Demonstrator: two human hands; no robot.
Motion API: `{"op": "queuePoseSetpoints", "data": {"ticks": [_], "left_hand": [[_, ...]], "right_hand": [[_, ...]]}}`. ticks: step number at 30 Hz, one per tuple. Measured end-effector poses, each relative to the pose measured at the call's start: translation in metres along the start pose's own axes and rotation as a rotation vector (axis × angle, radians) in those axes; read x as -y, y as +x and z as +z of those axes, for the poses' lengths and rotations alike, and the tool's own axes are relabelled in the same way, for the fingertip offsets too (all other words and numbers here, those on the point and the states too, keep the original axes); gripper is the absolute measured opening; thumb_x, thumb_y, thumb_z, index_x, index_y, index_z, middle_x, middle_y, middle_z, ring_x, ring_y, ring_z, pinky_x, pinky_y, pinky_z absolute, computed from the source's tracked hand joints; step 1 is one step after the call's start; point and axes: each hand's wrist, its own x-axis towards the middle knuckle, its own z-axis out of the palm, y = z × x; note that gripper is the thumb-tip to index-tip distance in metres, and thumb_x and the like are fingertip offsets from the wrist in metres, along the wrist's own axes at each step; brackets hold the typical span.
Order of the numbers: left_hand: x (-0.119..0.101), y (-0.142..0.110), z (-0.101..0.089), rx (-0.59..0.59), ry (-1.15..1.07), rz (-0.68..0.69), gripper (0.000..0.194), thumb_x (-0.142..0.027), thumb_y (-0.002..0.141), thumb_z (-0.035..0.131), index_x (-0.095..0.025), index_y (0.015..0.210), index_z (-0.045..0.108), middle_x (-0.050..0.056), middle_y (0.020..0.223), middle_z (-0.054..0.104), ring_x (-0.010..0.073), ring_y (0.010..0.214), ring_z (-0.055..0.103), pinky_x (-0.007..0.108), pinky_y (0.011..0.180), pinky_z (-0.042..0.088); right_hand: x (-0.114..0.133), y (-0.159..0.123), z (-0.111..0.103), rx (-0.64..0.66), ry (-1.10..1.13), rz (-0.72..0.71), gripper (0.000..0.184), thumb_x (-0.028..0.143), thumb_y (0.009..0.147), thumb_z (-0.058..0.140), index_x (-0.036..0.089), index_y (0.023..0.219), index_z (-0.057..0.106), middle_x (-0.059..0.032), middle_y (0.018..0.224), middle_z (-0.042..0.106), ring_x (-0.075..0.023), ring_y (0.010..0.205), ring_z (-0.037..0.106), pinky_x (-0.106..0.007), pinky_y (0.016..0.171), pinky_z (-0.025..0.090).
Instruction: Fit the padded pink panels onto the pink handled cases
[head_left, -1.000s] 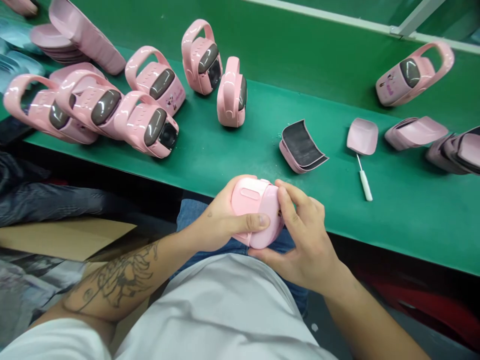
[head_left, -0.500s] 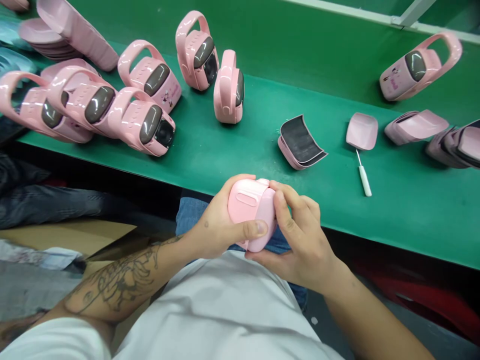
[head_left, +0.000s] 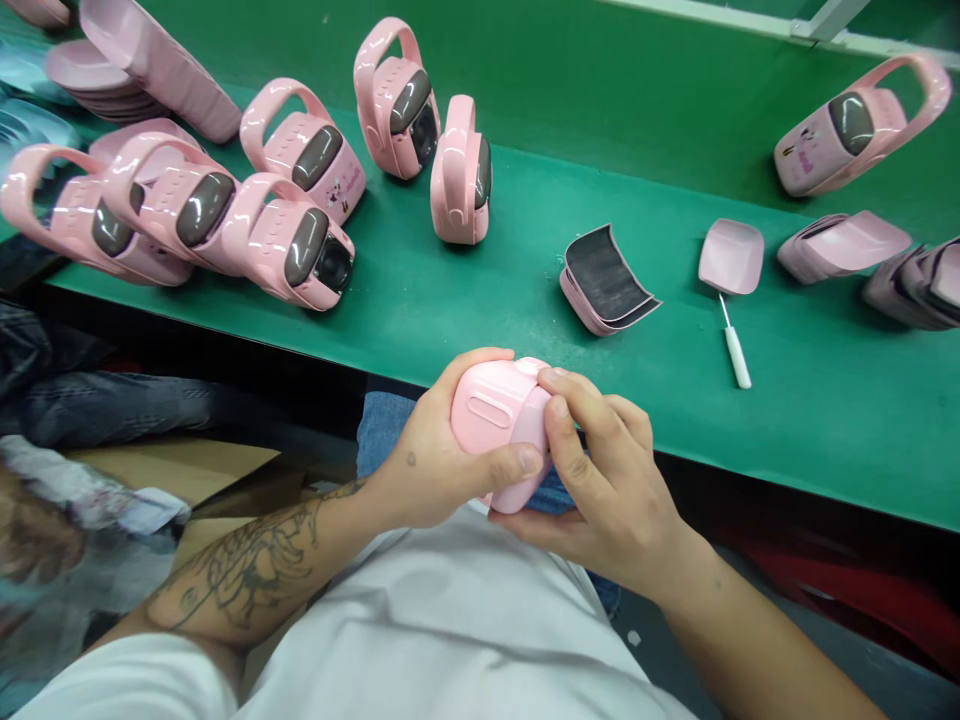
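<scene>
Both hands hold a rounded pink plastic casing (head_left: 495, 415) above my lap. My left hand (head_left: 442, 455) cups its left side, with the thumb across the front. My right hand (head_left: 600, 470) presses its fingertips on the casing's right part. On the green bench mat (head_left: 480, 310) stand several pink devices with dark oval panels, the nearest (head_left: 289, 245) beyond my left hand. A curved pink shell with a dark lining (head_left: 604, 280) lies beyond my right hand. Further right, a small white-handled tool (head_left: 737, 355) lies under a loose pink panel (head_left: 731, 257).
Stacked pink shells (head_left: 154, 65) sit at the far left of the bench, and more (head_left: 844, 247) lie at the right. A finished device (head_left: 855, 125) stands far right. Below the bench's near edge are a cardboard sheet (head_left: 180, 465) and dark cloth (head_left: 112, 410).
The casing has shifted slightly left and turned a little in my hands. My right fingers have moved higher on it. The whole view has shifted slightly.
</scene>
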Motion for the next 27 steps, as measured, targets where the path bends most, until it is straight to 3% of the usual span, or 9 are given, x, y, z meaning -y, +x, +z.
{"op": "queuePoseSetpoints", "data": {"ticks": [6, 11, 16, 27], "left_hand": [[0.001, 0.01, 0.002, -0.044, -0.032, -0.018, 0.084, -0.048, 0.07, 0.099, -0.021, 0.138, 0.058, 0.011, 0.127, 0.072, 0.0261, 0.108, 0.07, 0.036, 0.089, 0.06], [-0.003, 0.034, 0.006, -0.018, -0.133, -0.114, 0.068, -0.047, 0.074, 0.097, -0.016, 0.124, 0.064, 0.011, 0.12, 0.074, 0.0252, 0.106, 0.069, 0.036, 0.088, 0.058], [-0.007, 0.046, 0.007, 0.006, -0.189, -0.148, 0.064, -0.042, 0.075, 0.096, -0.015, 0.124, 0.064, 0.012, 0.121, 0.074, 0.0256, 0.105, 0.07, 0.038, 0.088, 0.058], [-0.005, 0.044, 0.025, -0.064, -0.336, -0.149, 0.059, -0.039, 0.074, 0.099, -0.016, 0.12, 0.068, 0.009, 0.114, 0.076, 0.0234, 0.1, 0.072, 0.037, 0.089, 0.058]], "right_hand": [[-0.009, 0.001, 0.005, 0.033, 0.05, 0.038, 0.116, 0.056, 0.093, 0.08, 0.011, 0.177, 0.015, -0.0327, 0.158, 0.057, -0.0429, 0.149, 0.058, -0.057, 0.108, 0.052], [-0.025, 0.007, 0.001, 0.17, 0.204, 0.172, 0.124, 0.068, 0.09, 0.079, 0.013, 0.177, 0.011, -0.0321, 0.174, 0.039, -0.0451, 0.162, 0.042, -0.064, 0.121, 0.047], [-0.033, 0.015, -0.006, 0.188, 0.267, 0.236, 0.114, 0.067, 0.091, 0.079, 0.022, 0.177, 0.019, -0.0253, 0.172, 0.044, -0.0427, 0.16, 0.045, -0.066, 0.125, 0.046], [-0.028, 0.016, -0.002, 0.121, 0.205, 0.246, 0.115, 0.067, 0.088, 0.082, 0.023, 0.176, 0.024, -0.0249, 0.168, 0.045, -0.0465, 0.156, 0.048, -0.071, 0.124, 0.046]]}}
